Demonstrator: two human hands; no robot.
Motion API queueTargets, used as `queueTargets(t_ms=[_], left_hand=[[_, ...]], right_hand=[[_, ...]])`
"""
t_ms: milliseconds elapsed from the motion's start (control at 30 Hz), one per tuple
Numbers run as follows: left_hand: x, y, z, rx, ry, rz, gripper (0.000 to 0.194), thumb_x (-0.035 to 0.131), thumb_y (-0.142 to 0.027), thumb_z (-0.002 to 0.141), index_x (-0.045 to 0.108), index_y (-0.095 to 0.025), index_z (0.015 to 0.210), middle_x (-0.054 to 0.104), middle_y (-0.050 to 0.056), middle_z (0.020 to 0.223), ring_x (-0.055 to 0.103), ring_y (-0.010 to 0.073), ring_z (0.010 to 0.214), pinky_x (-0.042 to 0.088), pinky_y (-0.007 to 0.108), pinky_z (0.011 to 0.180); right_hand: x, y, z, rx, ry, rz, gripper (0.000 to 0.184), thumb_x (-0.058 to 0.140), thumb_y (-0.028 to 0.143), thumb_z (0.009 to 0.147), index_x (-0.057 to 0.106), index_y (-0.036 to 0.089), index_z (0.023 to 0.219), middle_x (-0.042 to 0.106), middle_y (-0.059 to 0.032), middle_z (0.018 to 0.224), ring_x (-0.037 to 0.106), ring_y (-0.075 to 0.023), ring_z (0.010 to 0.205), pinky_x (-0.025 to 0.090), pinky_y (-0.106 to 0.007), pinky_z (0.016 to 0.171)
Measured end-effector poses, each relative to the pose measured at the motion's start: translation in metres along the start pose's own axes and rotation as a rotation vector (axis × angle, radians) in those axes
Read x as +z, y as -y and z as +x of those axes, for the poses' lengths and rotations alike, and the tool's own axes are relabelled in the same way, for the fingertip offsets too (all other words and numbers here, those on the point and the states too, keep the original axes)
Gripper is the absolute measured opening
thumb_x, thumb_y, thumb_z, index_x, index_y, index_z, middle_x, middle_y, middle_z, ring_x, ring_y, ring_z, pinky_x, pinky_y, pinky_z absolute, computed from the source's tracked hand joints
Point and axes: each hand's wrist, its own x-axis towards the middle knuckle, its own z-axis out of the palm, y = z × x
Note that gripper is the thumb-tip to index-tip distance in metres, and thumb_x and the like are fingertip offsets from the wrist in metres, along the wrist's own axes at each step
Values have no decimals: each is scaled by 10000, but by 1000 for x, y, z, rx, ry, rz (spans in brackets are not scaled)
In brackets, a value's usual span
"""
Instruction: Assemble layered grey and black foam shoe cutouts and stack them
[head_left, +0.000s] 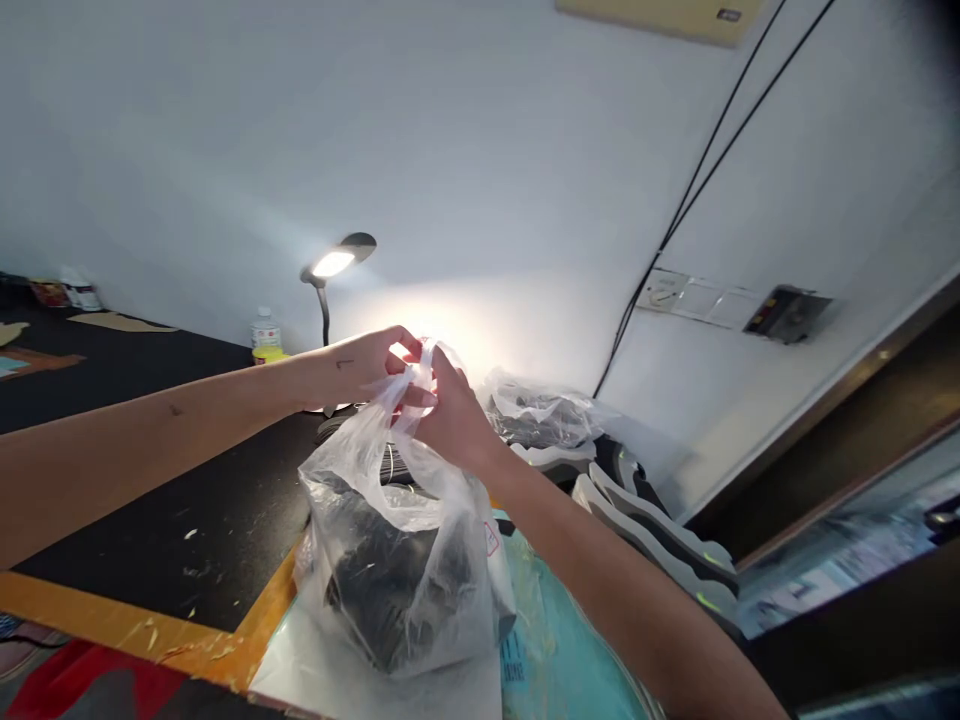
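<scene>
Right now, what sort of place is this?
Likely a small workshop: a scuffed black worktable, stacked gray curved pieces, and a see-through plastic bag held by the left hand and right hand.

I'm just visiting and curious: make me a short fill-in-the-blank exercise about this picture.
1. The left hand and right hand grip the gathered top of a see-through plastic ____.
2. The desk lamp is switched ____.
3. The fabric-like item at the lower left is bright ____ in colour.

Missing words: bag; on; red.
</scene>
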Motion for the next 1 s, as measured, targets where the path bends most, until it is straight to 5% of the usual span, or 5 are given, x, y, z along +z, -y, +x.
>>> queueTargets(t_ms=[200, 300, 500, 800, 1000], left_hand=[[-13, -14, -30, 259, -146, 622, 365, 516, -176, 781, 471, -181, 1143, 624, -23, 662, 480, 115, 518, 319, 243, 514], [-31, 3, -39, 186, -242, 817, 291, 553, -176, 744, 541, -190, 1035, 604, -28, 681, 480, 116, 552, 290, 252, 547], [-34, 106, -42, -96, -328, 451, 122, 637, -243, 624, 534, -185, 655, 537, -37, 614, 459, 125, 581, 272, 250, 544], [7, 202, -27, -155, -499, 246, 124, 522, -270, 664, 415, -208, 656, 454, -29, 539, 433, 143, 521, 332, 259, 510], [19, 198, -31, -135, -601, 214, 96, 527, -256, 691, 466, -195, 731, 480, -27, 655, 435, 142, 631, 331, 259, 609]], right_hand=[[22, -11, 9, 179, -12, 362, 268, 713, 349, 708, 513, 221, 833, 506, 56, 688, 478, -117, 623, 403, -249, 578], [8, -22, -2, 339, -64, 257, 460, 694, 468, 741, 331, 222, 601, 293, 82, 551, 295, -82, 511, 263, -242, 506], [2, -54, -52, 310, 425, 145, 394, 573, 531, 863, 499, 196, 669, 296, 61, 555, 276, -96, 522, 174, -256, 500], [11, -46, -118, 250, 402, 572, 525, 494, 611, 913, 511, 194, 595, 448, 3, 600, 446, -122, 494, 299, -276, 490], [21, -59, -135, 859, 612, 700, 592, 471, 778, 824, 545, 194, 763, 397, 83, 425, 307, -70, 287, 214, -194, 306]])
